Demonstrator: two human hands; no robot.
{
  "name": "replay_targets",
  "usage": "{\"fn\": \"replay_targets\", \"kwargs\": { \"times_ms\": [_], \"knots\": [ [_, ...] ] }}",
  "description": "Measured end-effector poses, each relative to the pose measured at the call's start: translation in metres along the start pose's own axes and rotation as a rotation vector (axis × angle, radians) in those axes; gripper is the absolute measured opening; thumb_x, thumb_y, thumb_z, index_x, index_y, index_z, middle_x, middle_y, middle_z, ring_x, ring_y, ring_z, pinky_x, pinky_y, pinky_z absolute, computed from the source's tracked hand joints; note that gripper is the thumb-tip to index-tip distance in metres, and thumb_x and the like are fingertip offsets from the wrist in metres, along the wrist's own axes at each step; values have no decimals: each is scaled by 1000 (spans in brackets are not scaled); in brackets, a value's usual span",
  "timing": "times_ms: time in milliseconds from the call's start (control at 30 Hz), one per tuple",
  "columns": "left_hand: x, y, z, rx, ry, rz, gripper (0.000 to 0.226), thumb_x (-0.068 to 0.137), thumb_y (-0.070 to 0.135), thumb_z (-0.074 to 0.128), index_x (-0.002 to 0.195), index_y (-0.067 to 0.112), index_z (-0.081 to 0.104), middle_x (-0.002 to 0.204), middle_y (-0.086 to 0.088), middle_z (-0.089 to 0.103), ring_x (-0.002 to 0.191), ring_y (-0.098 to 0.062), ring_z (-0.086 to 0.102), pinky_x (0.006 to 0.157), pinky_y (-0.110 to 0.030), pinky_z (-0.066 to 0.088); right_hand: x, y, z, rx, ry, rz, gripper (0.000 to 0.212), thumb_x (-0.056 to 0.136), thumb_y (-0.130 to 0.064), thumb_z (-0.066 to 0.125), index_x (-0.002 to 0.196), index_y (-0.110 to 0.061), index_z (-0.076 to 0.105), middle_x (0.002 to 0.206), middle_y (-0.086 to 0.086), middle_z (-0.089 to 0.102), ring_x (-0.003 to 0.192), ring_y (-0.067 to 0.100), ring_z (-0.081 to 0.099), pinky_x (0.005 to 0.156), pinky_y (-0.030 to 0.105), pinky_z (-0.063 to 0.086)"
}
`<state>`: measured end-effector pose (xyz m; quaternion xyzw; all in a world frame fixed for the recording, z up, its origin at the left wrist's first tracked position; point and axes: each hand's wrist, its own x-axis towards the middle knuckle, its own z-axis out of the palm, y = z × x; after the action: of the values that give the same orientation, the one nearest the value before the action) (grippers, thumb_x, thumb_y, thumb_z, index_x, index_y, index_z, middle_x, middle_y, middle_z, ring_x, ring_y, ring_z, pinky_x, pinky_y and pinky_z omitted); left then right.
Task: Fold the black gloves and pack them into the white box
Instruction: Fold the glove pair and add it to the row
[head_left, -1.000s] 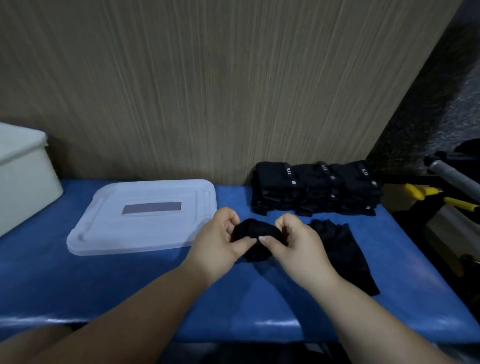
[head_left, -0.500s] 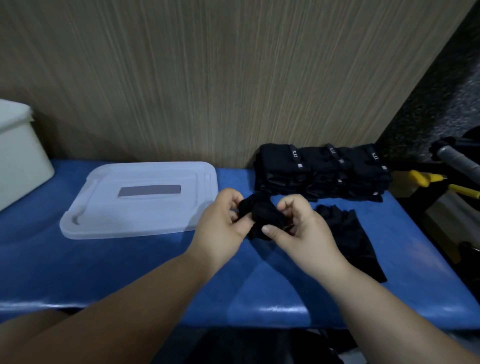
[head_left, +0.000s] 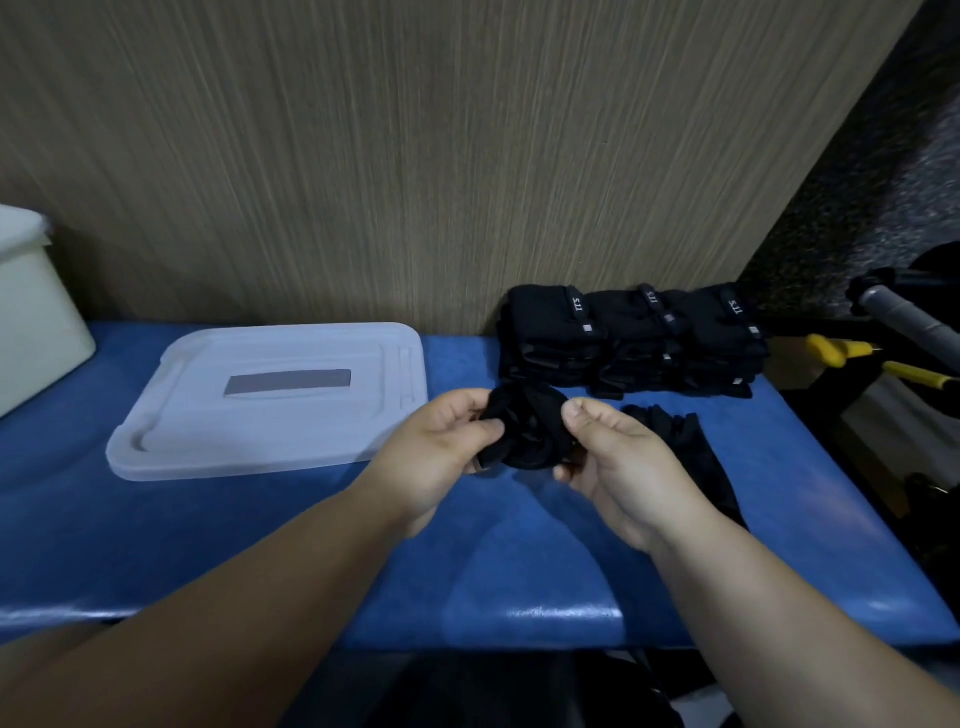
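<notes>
A bunched black glove (head_left: 530, 423) hangs a little above the blue bench, held between both hands. My left hand (head_left: 434, 449) pinches its left side and my right hand (head_left: 618, 462) grips its right side. Another black glove (head_left: 691, 452) lies flat on the bench, partly hidden by my right hand and wrist. A row of folded black gloves (head_left: 631, 338) is stacked against the wall behind. The white box (head_left: 36, 312) stands at the far left edge, only partly in view.
The box's translucent white lid (head_left: 270, 402) lies flat on the blue bench (head_left: 519, 561), left of my hands. A wood-grain wall rises right behind. Yellow-handled tools (head_left: 841, 353) and a grey bar (head_left: 904, 322) sit off the bench's right end.
The glove has been turned and rolled further between my fingers, and my hands have drawn slightly apart. The camera view has shifted a little to the right.
</notes>
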<state>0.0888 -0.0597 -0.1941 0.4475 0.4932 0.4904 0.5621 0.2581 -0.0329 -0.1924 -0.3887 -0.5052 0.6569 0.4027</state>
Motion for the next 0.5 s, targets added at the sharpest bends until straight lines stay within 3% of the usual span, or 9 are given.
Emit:
{"fn": "replay_targets", "kwargs": {
  "times_ms": [267,367,500],
  "knots": [
    [-3,0,1,-170,-68,-45,26,97,3,46,120,8,57,113,-11,67,106,-24,64,97,-39,49,2,1,0,107,27,64,27,101,-19,40,87,-12,62,75,1,67,65,9,57,53,20,41],
    [-3,0,1,-143,-82,-25,27,95,3,51,121,9,56,105,-6,68,98,-20,66,92,-37,50,2,1,-1,91,26,63,25,101,-20,40,88,-12,60,74,0,66,66,9,57,54,20,42],
    [-2,0,2,-84,8,-13,20,95,8,54,114,8,59,94,-3,69,79,-10,65,68,-21,52,3,4,-6,35,-13,42,28,91,-38,55,101,-12,60,85,4,62,77,14,58,63,23,45]
  ]
}}
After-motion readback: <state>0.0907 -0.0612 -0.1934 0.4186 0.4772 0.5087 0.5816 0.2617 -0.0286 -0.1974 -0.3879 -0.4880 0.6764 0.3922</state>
